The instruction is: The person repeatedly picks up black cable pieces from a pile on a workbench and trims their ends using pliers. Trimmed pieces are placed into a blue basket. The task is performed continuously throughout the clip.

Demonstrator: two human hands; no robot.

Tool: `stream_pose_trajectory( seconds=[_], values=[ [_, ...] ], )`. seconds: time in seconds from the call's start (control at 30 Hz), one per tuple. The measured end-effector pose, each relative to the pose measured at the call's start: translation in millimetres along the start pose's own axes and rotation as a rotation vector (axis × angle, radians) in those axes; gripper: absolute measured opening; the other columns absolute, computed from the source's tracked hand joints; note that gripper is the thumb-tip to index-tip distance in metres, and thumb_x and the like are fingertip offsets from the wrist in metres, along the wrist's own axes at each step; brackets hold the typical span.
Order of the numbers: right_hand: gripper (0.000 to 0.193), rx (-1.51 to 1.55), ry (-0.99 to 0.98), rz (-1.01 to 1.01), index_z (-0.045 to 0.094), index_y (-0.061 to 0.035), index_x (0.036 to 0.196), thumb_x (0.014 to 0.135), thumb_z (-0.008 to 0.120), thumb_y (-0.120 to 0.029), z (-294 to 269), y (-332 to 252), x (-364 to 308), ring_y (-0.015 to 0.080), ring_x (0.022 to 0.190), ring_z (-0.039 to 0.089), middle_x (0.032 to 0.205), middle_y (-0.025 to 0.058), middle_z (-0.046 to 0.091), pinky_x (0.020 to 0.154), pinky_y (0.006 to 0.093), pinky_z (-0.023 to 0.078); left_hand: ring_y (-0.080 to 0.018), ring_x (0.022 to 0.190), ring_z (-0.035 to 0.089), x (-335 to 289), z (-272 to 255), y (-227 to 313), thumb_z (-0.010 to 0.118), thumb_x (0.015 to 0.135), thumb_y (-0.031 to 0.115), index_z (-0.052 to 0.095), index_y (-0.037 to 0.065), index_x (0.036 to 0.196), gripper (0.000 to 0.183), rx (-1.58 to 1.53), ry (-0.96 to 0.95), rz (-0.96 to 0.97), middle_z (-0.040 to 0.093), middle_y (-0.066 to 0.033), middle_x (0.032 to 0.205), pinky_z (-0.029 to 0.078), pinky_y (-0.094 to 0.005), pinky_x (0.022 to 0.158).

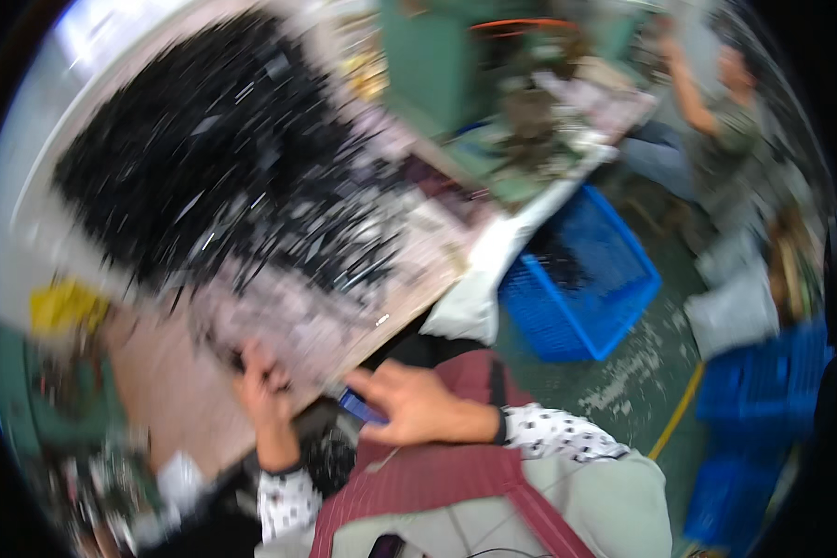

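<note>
My left hand (264, 395) is over the near edge of the work table (167, 372), palm side partly up. Motion smears its fingers, so whether they hold anything does not show. Close by on the right, my right hand (418, 402) reaches across in front of my body. A small dark-blue, box-like object (361, 406) sits between its index finger and thumb. Beyond both hands, a large heap of thin black strips (205, 158) covers much of the table. Its looser, shinier pieces (367, 242) spread toward the right edge.
To the right, a blue plastic crate (577, 325) on the green floor holds dark pieces. White sheeting (470, 302) hangs at the table's edge. Another person (716, 130) sits at the far right, near stacked blue crates (753, 400). Green machinery (428, 65) stands behind; a yellow bag (65, 305) lies left.
</note>
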State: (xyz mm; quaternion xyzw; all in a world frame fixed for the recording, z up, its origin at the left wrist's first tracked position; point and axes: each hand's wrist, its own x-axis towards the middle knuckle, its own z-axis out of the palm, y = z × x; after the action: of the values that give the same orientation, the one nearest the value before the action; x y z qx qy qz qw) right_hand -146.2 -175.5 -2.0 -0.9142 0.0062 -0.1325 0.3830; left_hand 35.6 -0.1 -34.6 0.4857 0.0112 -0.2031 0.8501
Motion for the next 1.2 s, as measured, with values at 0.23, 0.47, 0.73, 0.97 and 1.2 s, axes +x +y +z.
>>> stream_pose_trajectory(
  seconds=[0.23,0.47,0.73,0.97,1.2],
  values=[
    [0.079,-0.095,-0.012,-0.12,0.055,-0.0144,0.133,0.06,0.082,-0.025,-14.0,-17.5,14.1,0.0272,0.077,0.057,0.091,0.011,0.053,0.062,0.0371,0.048,-0.0044,0.044,0.035,-24.0,27.4,21.7,0.038,0.105,0.038,0.053,0.011,0.095,0.033,-0.34,-0.375,-0.247,0.045,0.0038,0.066,0.034,-0.0224,0.044],
    [0.084,-0.157,-0.059,-0.177,0.053,-0.0109,0.135,0.058,0.083,-0.021,-14.4,-22.2,20.2,0.0276,0.077,0.055,0.09,0.0117,0.053,0.064,0.0369,0.047,-0.0031,0.043,0.033,-31.2,26.4,19.7,0.037,0.104,0.039,0.053,0.009,0.094,0.035,-0.304,-0.394,-0.227,0.044,0.0049,0.063,0.033,-0.0218,0.044],
    [0.082,-0.109,-0.114,-0.173,0.055,-0.0106,0.135,0.059,0.083,-0.02,-16.5,-18.6,19.1,0.027,0.072,0.057,0.087,0.0112,0.054,0.061,0.0364,0.047,-0.0044,0.043,0.033,-30.7,21.3,9.0,0.043,0.103,0.041,0.052,0.009,0.093,0.034,-0.313,-0.424,-0.153,0.044,0.0037,0.063,0.033,-0.0229,0.044],
    [0.084,0.167,-0.162,-0.031,0.053,-0.0097,0.137,0.06,0.084,-0.021,-7.1,-14.5,14.9,0.0226,0.065,0.053,0.078,0.0095,0.049,0.059,0.0323,0.045,-0.0091,0.052,0.039,-51.8,41.0,-8.1,0.051,0.1,0.041,0.051,0.005,0.096,0.036,0.01,-0.126,0.557,0.047,-0.0031,0.066,0.035,-0.024,0.049],
    [0.079,0.242,-0.268,0.086,0.053,-0.0156,0.138,0.065,0.082,-0.024,-10.7,-18.5,15.4,0.0246,0.067,0.059,0.078,0.0104,0.054,0.063,0.0365,0.05,-0.0115,0.056,0.045,-58.4,44.4,-18.2,0.06,0.095,0.039,0.053,0.003,0.095,0.037,0.265,-0.042,0.822,0.051,-0.0063,0.07,0.036,-0.0237,0.05]
  ],
)
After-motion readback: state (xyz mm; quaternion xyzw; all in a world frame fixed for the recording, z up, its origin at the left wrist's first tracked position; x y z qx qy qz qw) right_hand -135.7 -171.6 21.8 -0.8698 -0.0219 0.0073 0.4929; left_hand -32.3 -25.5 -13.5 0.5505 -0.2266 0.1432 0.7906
